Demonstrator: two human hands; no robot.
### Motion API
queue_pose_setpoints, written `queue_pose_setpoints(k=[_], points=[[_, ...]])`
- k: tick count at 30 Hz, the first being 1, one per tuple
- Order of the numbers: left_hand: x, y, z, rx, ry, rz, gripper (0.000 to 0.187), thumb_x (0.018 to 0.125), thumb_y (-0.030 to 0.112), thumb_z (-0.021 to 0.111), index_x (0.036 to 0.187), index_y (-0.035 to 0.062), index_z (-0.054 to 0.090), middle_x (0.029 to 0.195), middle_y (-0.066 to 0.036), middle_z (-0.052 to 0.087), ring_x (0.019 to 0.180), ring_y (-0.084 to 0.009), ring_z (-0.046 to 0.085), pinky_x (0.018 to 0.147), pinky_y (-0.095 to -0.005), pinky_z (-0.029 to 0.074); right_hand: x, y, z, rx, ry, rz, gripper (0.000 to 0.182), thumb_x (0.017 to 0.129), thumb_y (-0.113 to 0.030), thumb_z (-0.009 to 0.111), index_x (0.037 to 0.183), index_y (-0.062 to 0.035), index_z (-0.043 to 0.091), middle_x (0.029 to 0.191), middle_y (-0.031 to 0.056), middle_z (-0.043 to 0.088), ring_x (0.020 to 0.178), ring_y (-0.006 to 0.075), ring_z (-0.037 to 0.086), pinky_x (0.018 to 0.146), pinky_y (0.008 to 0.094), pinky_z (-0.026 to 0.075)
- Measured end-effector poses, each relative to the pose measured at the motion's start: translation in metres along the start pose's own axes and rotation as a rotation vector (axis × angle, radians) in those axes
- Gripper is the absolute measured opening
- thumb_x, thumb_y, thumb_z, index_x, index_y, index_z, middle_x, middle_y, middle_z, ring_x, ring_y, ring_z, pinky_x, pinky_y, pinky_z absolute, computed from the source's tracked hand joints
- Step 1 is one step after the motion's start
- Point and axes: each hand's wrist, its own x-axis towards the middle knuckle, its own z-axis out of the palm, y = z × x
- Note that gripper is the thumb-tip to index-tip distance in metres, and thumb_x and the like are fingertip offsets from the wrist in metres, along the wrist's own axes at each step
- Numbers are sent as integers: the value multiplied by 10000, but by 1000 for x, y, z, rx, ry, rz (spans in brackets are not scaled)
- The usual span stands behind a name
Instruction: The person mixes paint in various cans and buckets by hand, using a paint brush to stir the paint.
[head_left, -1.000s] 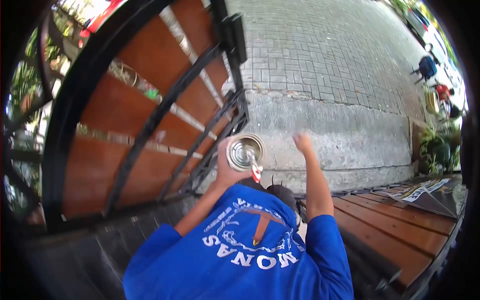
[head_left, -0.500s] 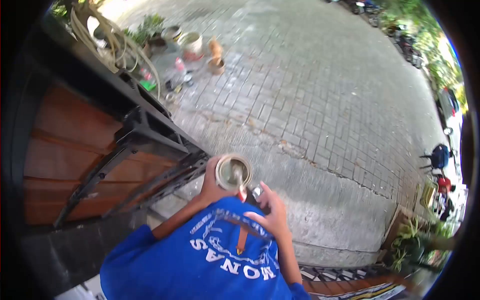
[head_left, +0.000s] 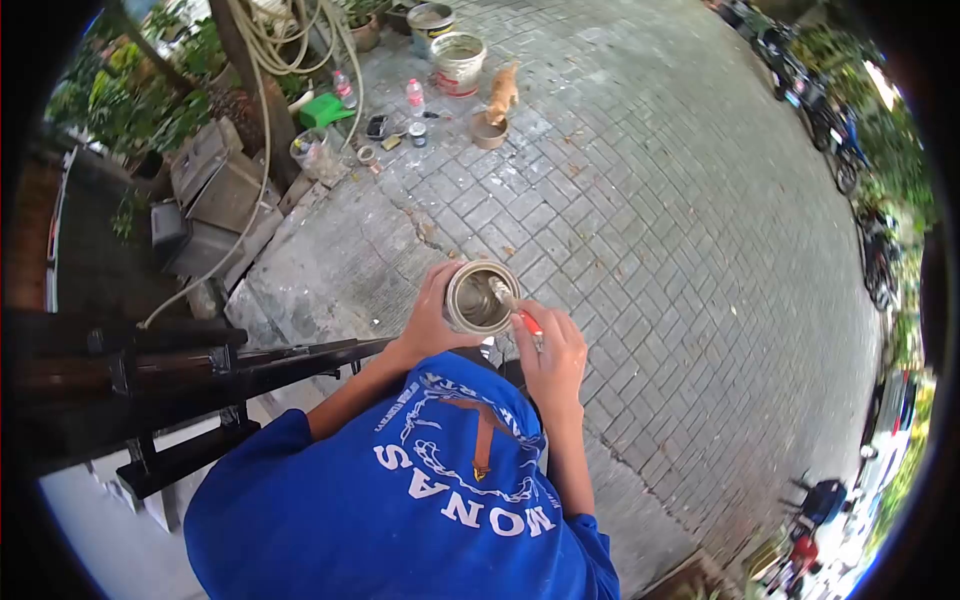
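An open round can (head_left: 463, 312) is held up in front of the blue shirt, its inside coated with greyish residue. My left hand (head_left: 431, 318) wraps round the can's left side. In my right hand (head_left: 553, 352) is a paintbrush (head_left: 533, 324) with a red handle, gripped between thumb and fingers. The bristles lie inside the can's mouth at its right side. How much paint the can holds is hard to tell.
A black metal gate (head_left: 270, 365) stands close on the left. Further ahead on the paving are an orange cat (head_left: 503, 92) at a brown bowl (head_left: 489, 133), a white bucket (head_left: 459, 68), bottles and a hose (head_left: 262, 130). Parked motorcycles (head_left: 815, 110) line the right.
The view has swung, bringing the buckets, cat and gate into new positions. My right hand has closed on the brush handle, where its fingers were spread before. The can is still in my left hand.
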Motion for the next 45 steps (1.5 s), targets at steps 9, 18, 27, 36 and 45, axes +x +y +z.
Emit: queue_pose_setpoints(k=[9,18,27,36,45], points=[[159,-75,45,107,269,120,1137,526,350,980,1440,32,383,1408,-200,484,1314,-384,466,1107,-489,383,149,119,22,321,-6,218,210,863,-138,782,1019,-34,687,870,107,697,787,216,692,685,320,531],[319,-186,91,276,322,27,1117,523,320,985,1433,68,388,1402,-192,529,1307,-389,497,1105,-504,377,385,256,112,232,-504,-404,175,872,-130,708,1025,-57,664,833,132,645,780,325,653,686,429,526],[430,-277,51,363,436,-66,1083,536,294,970,1420,70,385,1407,-204,509,1303,-409,486,1104,-509,378,554,270,200,449,-682,-307,132,897,-147,693,983,-48,676,838,152,668,771,339,659,694,446,521],[551,-393,-61,441,508,-15,1052,550,342,980,1388,56,410,1398,-224,512,1286,-402,509,1088,-501,396,701,231,333,282,-640,-520,230,889,-161,720,1092,-63,673,848,131,655,771,323,645,681,432,524],[567,-440,-119,467,656,-336,1072,529,333,975,1397,43,416,1372,-170,535,1288,-380,501,1103,-477,384,776,213,438,604,-741,-74,203,929,-168,721,1055,-10,708,902,88,699,793,173,655,727,318,518]])
